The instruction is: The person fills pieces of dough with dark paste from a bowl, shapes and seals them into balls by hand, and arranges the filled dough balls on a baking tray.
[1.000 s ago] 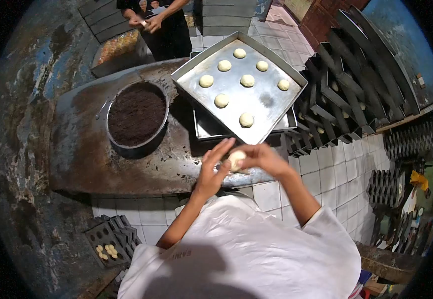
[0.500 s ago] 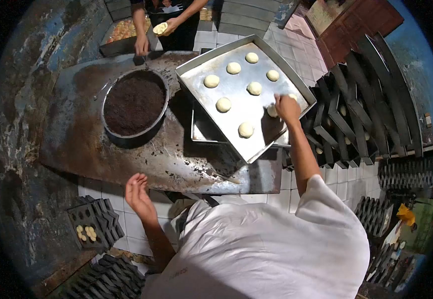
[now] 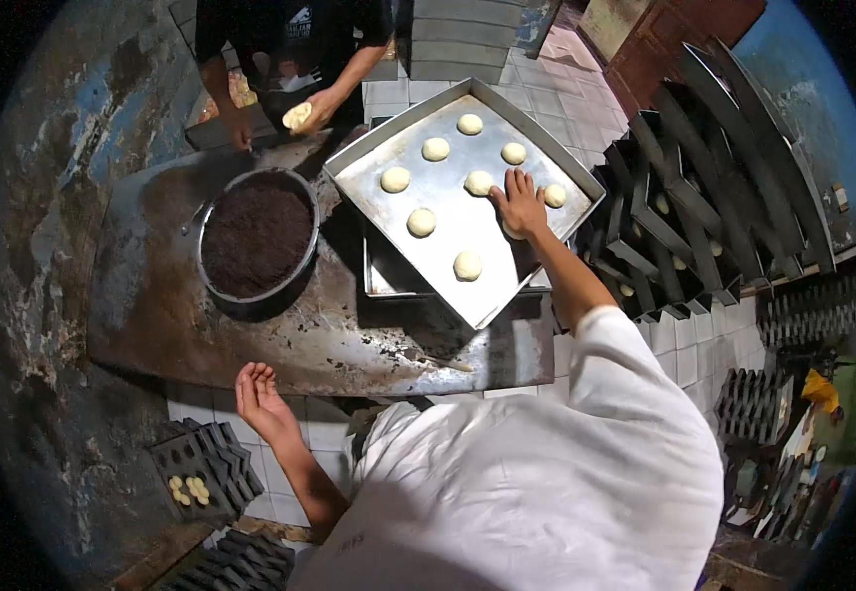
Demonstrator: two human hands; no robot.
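A square metal baking tray (image 3: 458,236) lies at an angle on the table, with several pale dough balls (image 3: 421,223) spaced over it. My right hand (image 3: 522,209) is over the tray's right part, fingers stretched and spread. Its palm covers most of one dough ball, whose lower edge (image 3: 513,232) peeks out; whether the palm presses on it I cannot tell. Two other balls sit close by its fingers. Off the table's near edge, my left hand (image 3: 265,402) holds nothing, palm up with loosely bent fingers apart.
A round basin (image 3: 314,231) of dark brown crumbly filling stands on the worn metal table (image 3: 152,335). Another tray (image 3: 379,281) lies underneath the dough tray. Across the table, a person's hand (image 3: 318,108) holds filled dough. Stacked dark trays (image 3: 689,197) rise at right.
My right hand has gone from closed fingers to spread ones, shifting left over the dough ball. My left hand has dropped slightly lower. The person opposite has come closer to the table.
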